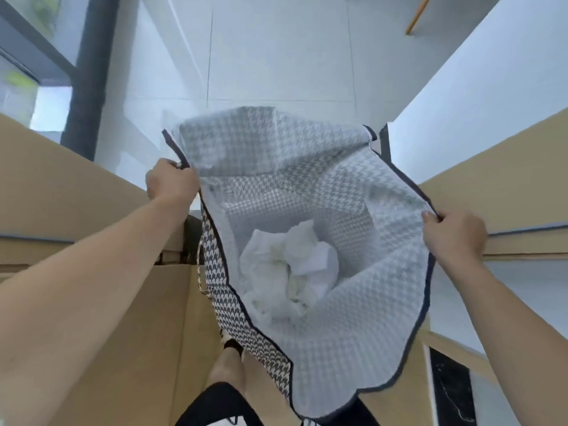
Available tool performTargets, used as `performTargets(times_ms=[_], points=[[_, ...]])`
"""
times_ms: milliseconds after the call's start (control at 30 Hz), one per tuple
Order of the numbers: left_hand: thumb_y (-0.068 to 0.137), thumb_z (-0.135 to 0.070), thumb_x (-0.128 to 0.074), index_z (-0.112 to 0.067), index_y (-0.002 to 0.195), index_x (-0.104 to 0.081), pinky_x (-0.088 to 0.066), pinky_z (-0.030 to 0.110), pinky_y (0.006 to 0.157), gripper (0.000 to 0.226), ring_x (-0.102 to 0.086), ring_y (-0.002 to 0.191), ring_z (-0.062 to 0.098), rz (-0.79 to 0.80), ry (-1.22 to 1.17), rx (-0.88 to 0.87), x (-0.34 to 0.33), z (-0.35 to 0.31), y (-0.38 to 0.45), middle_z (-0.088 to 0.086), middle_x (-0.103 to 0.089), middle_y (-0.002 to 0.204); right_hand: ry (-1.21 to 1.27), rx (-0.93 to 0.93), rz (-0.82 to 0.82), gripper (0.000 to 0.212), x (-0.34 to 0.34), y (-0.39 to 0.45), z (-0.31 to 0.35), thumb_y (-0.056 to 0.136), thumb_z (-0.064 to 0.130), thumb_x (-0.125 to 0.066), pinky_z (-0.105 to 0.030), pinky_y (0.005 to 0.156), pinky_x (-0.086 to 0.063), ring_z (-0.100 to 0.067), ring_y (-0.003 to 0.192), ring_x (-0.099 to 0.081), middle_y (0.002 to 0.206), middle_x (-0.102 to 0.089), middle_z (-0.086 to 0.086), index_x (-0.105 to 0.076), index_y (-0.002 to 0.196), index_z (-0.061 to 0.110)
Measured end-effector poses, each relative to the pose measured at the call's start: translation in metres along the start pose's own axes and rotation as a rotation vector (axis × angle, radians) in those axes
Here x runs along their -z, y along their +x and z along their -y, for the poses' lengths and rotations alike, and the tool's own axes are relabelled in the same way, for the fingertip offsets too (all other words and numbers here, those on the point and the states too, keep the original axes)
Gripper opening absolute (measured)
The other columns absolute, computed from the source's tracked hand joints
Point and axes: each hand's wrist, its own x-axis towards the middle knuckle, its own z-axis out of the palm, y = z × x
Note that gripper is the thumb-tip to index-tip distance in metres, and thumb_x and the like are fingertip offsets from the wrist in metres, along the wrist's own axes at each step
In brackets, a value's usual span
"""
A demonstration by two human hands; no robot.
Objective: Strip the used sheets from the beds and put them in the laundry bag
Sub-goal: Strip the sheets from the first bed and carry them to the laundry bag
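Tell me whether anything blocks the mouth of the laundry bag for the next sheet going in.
Nothing visible does. The left hand and right hand grip opposite sides of the laundry bag rim, holding its mouth wide open. Only crumpled white sheets lie at the bottom, with open space above them.

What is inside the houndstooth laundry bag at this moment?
Crumpled white sheets lie at the bottom of the laundry bag, which the left hand and right hand hold open by its rim. Anything beneath the sheets is hidden.

floor (276, 56): pale tiles | wooden bed frame (76, 192) left | window (18, 72) far left
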Motion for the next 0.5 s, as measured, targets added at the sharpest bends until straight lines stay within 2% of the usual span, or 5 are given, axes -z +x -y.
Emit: performTargets(times_ms=[100, 167, 233, 400, 500], points=[[0.096, -0.023, -0.056, -0.015, 0.127, -0.057, -0.04, 0.035, 0.064, 0.032, -0.055, 0.089, 0.031, 0.048, 0.09, 0.02, -0.005, 0.019, -0.028, 0.015, -0.06, 0.124, -0.053, -0.008, 0.057, 0.036, -0.016, -0.012, -0.02, 0.103, 0.029, -0.06, -0.034, 0.061, -0.043, -0.033, 0.069, -0.054, 0.06, -0.051, -0.005, -0.071, 0.082, 0.002], [0.097, -0.023, -0.058, -0.019, 0.143, -0.046, -0.04, 0.038, 0.072, 0.048, -0.055, 0.098, 0.035, 0.085, 0.108, 0.005, -0.01, 0.031, -0.049, 0.017, -0.053, 0.135, -0.084, -0.008, 0.082, 0.033, -0.026, -0.02, -0.035, 0.104, 0.028, -0.058, -0.033, 0.06, -0.042, -0.032, 0.068, -0.055, 0.068, -0.059, -0.01, -0.071, 0.085, 0.004], [0.096, -0.023, -0.063, -0.022, 0.158, -0.03, -0.044, 0.042, 0.08, 0.07, -0.053, 0.121, 0.041, 0.134, 0.12, -0.007, -0.014, 0.04, -0.068, 0.021, -0.042, 0.147, -0.143, 0.002, 0.13, 0.023, -0.032, -0.027, -0.048, 0.104, 0.026, -0.055, -0.034, 0.064, -0.041, -0.032, 0.074, -0.054, 0.084, -0.065, -0.013, -0.07, 0.098, 0.009], [0.096, -0.033, -0.067, -0.022, 0.162, -0.022, -0.045, 0.047, 0.101, 0.08, -0.045, 0.135, 0.04, 0.219, 0.184, 0.011, -0.015, 0.064, -0.123, 0.017, -0.035, 0.155, -0.169, 0.018, 0.201, 0.011, -0.027, -0.035, -0.071, 0.1, 0.021, -0.057, -0.036, 0.068, -0.044, -0.032, 0.079, -0.055, 0.101, -0.068, -0.013, -0.064, 0.105, 0.014], [0.095, -0.036, -0.067, -0.024, 0.161, -0.026, -0.04, 0.047, 0.109, 0.078, -0.043, 0.139, 0.037, 0.288, 0.266, -0.029, -0.008, 0.074, -0.153, 0.015, -0.036, 0.157, -0.155, 0.009, 0.242, 0.019, -0.016, -0.039, -0.079, 0.098, 0.026, -0.062, -0.036, 0.069, -0.043, -0.029, 0.081, -0.05, 0.107, -0.068, -0.013, -0.064, 0.111, 0.013]])
